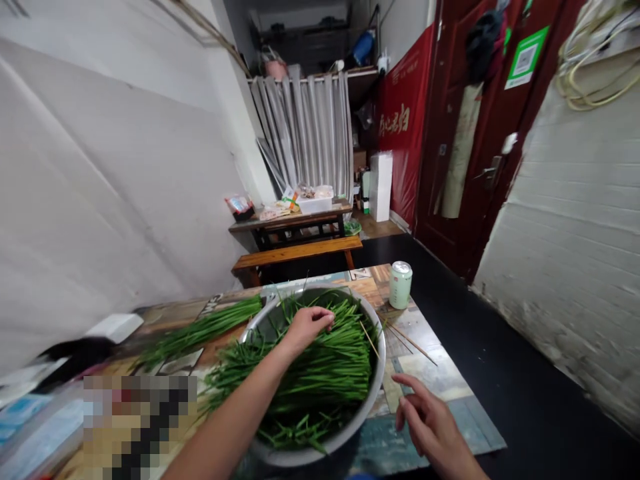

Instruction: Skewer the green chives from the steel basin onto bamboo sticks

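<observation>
A wide metal basin (pixel 376 373) sits on the patterned table (pixel 440 380) in front of me, heaped with long green chive stalks (pixel 320 373). My left hand (pixel 307 327) reaches over the basin, fingertips pinched together on the chives near the far side. My right hand (pixel 430 423) hovers over the table just right of the basin rim, fingers spread, holding nothing. A second bundle of chives (pixel 200 331) lies on the table left of the basin.
A pale green drink can (pixel 400 285) stands at the table's far right corner. Thin bamboo skewers (pixel 413 343) lie beside the basin. A white box (pixel 115 327) and clutter sit at the left. Beyond are a wooden bench (pixel 297 253), another table and a dark red door (pixel 480 133).
</observation>
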A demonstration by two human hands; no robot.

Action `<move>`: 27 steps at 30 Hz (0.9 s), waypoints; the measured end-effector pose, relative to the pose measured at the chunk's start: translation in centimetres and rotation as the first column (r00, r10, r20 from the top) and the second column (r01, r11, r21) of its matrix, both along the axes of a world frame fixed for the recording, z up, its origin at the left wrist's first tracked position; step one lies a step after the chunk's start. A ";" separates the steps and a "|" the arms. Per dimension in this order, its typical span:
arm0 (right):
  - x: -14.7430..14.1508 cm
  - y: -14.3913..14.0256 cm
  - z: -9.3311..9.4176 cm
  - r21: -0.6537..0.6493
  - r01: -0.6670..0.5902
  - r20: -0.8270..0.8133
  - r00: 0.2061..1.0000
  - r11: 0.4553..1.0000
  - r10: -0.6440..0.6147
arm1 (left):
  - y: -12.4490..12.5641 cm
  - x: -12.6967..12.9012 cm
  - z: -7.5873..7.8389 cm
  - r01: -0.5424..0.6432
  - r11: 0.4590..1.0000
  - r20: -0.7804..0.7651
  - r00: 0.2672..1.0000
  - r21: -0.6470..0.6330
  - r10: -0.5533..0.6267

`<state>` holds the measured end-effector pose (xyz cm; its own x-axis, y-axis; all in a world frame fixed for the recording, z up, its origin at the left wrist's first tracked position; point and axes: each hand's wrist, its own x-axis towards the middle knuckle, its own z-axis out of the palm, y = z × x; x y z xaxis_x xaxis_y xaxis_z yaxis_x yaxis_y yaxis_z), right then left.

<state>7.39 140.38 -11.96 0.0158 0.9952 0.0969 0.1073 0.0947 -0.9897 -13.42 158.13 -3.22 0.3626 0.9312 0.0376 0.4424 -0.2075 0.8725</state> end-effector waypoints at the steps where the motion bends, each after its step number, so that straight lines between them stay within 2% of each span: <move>1: -0.5 0.2 0.3 0.066 0.006 0.058 0.998 0.998 -0.010 | -0.2 0.1 0.1 -0.020 0.998 0.085 0.996 -0.062 0.025; 3: -1.3 0.8 1.1 0.180 0.018 0.156 0.987 0.984 -0.046 | -0.3 0.2 0.0 -0.044 0.980 0.209 0.974 -0.195 0.085; 5: -1.9 1.8 2.0 0.224 0.022 0.218 0.973 0.974 -0.072 | 0.0 0.1 -0.5 -0.045 0.947 0.301 0.942 -0.318 0.146; 9: -2.3 3.5 3.3 0.212 0.057 0.282 0.952 0.976 -0.117 | 0.8 -0.2 -1.7 0.043 0.857 0.462 0.856 -0.514 0.234; 12: -2.2 4.0 3.3 0.177 0.081 0.275 0.953 0.981 -0.128 | 1.1 -0.2 -2.0 0.113 0.790 0.492 0.832 -0.602 0.256; 14: -2.1 4.0 3.0 0.125 0.071 0.265 0.959 0.990 -0.102 | 1.2 0.0 -2.1 0.139 0.765 0.495 0.830 -0.629 0.257; 16: -1.9 4.0 2.6 0.062 0.034 0.238 0.970 0.997 -0.048 | 1.1 0.1 -2.0 0.141 0.766 0.489 0.837 -0.627 0.247; 19: -1.8 4.2 2.4 -0.015 -0.026 0.130 0.991 1.000 0.028 | 0.9 0.3 -1.8 0.118 0.800 0.470 0.855 -0.589 0.220; 22: -1.6 4.4 2.4 -0.030 -0.031 0.042 0.999 0.999 0.033 | 0.7 0.4 -1.6 0.118 0.821 0.467 0.863 -0.558 0.194; 27: -2.1 4.6 1.8 -0.018 -0.019 0.084 0.996 1.000 0.021 | 0.2 0.2 -1.3 0.139 0.848 0.467 0.873 -0.512 0.139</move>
